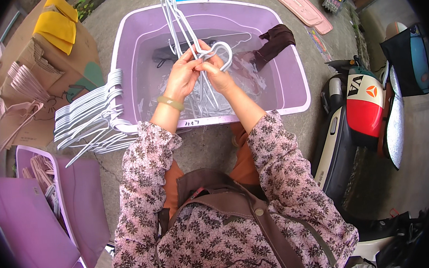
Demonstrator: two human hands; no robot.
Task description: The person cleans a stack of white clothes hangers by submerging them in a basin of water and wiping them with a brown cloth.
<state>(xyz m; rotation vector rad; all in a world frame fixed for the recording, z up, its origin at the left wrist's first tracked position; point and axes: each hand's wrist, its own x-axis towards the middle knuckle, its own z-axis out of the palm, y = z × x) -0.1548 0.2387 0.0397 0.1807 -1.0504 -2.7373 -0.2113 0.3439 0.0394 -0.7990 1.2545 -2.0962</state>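
Both hands meet at the upper centre of the frame, thumbs close together, above a large, rounded-rectangular purple plastic tub holding water. The left hand, a smooth pale-green bangle at its wrist, and the right hand share the work — the grip of each is closed on a few slim white hangers, which rise toward the top edge and hang down over the water.

A dark brown cloth drapes over the tub's right side. At left, a dense row of pale grey-white hangers lines the tub's left rim. A tan cardboard box stands at upper left, bright yellow cloth across its top; a narrower purple plastic bin at lower left holds pinkish hangers. A red, white and black scooter fills the right — a flat pink plastic lid lies on the grey ground at upper right.
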